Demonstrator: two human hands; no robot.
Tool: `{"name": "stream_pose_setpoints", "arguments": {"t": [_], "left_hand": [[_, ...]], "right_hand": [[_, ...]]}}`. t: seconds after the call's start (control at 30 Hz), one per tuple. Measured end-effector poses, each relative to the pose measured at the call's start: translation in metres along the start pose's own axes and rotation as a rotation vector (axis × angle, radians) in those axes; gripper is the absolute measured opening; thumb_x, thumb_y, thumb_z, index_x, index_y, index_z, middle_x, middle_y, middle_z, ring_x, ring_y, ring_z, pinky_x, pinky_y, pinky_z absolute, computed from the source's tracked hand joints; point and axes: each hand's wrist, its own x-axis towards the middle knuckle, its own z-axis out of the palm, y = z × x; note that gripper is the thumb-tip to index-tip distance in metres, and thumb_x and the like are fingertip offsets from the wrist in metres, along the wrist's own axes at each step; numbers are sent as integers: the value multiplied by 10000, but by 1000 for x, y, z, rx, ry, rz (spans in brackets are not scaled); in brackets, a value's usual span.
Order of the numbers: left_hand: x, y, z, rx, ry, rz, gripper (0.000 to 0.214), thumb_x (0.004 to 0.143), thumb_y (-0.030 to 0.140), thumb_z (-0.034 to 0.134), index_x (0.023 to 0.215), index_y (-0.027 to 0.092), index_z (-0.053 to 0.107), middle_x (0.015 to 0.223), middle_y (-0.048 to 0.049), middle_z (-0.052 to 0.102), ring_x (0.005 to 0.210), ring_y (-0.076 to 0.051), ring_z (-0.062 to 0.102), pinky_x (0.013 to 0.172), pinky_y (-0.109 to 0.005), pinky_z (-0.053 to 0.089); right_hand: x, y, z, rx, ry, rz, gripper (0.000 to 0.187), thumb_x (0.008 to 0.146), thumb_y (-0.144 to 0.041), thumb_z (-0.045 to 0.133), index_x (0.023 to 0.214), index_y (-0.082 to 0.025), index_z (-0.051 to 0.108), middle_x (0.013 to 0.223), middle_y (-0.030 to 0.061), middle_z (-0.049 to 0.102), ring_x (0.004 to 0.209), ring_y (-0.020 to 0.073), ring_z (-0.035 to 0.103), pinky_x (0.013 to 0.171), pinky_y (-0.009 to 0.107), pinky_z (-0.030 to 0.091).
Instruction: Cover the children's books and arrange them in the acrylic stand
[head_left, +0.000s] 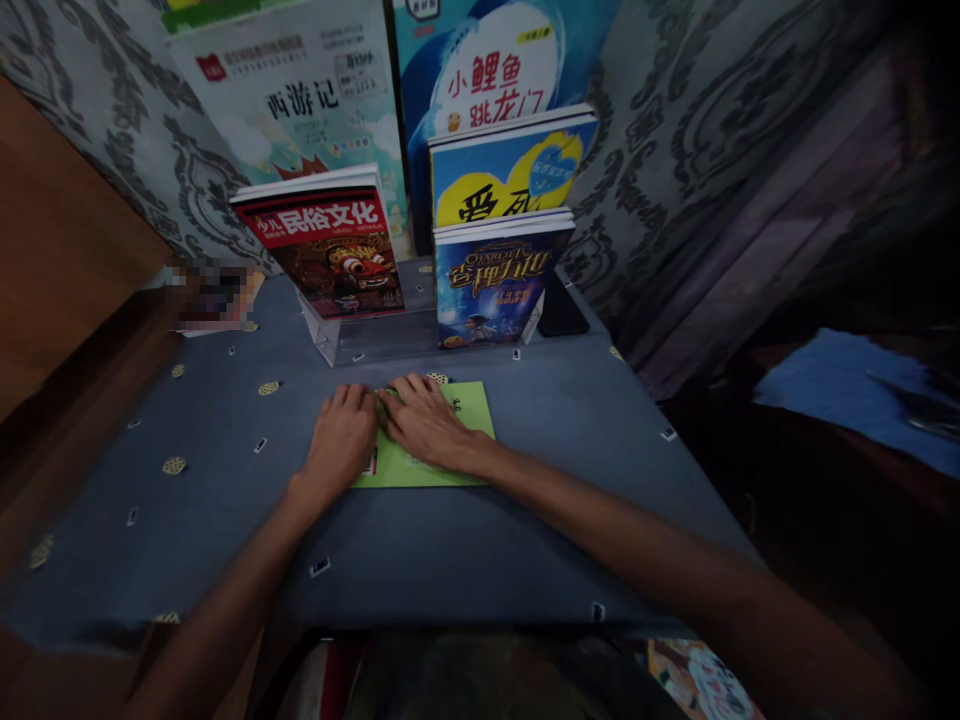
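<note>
A light green sheet of paper lies flat on the blue-grey tablecloth in front of me. My left hand rests palm down on the sheet's left edge, fingers stretched forward and close together. My right hand lies flat across the sheet's upper middle, fingers pointing left and touching the left hand's fingertips. Both hands press on the paper and hold nothing. The part of the sheet under the hands is hidden.
A clear acrylic stand behind the paper holds a red book and a dark blue book, with a yellow-blue book behind. Larger books lean on the patterned wall. A dark object lies at right; the table edge drops off there.
</note>
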Motion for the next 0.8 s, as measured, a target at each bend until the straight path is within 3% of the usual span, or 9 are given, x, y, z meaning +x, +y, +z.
{"name": "stream_pose_setpoints", "arguments": {"t": [0.17, 0.37, 0.5, 0.8], "left_hand": [[3, 13, -3, 31, -109, 2, 450, 852, 38, 598, 1292, 132, 580, 1284, -164, 619, 1104, -271, 609, 912, -384, 529], [5, 17, -1, 45, -83, 24, 539, 950, 61, 405, 1466, 194, 484, 1229, -181, 619, 1051, -299, 623, 875, -424, 527], [11, 21, -6, 97, -100, 45, 500, 962, 88, 417, 1440, 184, 528, 1153, -180, 644, 995, -316, 649, 892, -461, 496], [19, 36, -9, 113, -100, 62, 437, 959, 74, 394, 1357, 125, 570, 1172, -177, 637, 1042, -293, 617, 855, -398, 524]], "right_hand": [[-11, 10, -3, 11, 3, 25, 401, 1030, -292, 503, 1362, -80, 579, 1392, 213, 564, 1256, 338, 474, 1078, 524, 351], [-41, 34, -10, 8, 29, 66, 386, 1033, -310, 503, 1357, -119, 589, 1430, 214, 552, 1302, 350, 468, 1070, 537, 379], [-56, 47, -17, 11, 34, 107, 399, 1030, -304, 503, 1372, -114, 581, 1420, 214, 559, 1300, 352, 478, 1070, 531, 389], [-69, 67, -10, 146, 132, 118, 382, 1040, -264, 429, 1348, -142, 621, 1390, 181, 575, 1265, 319, 496, 1041, 514, 438]]}}
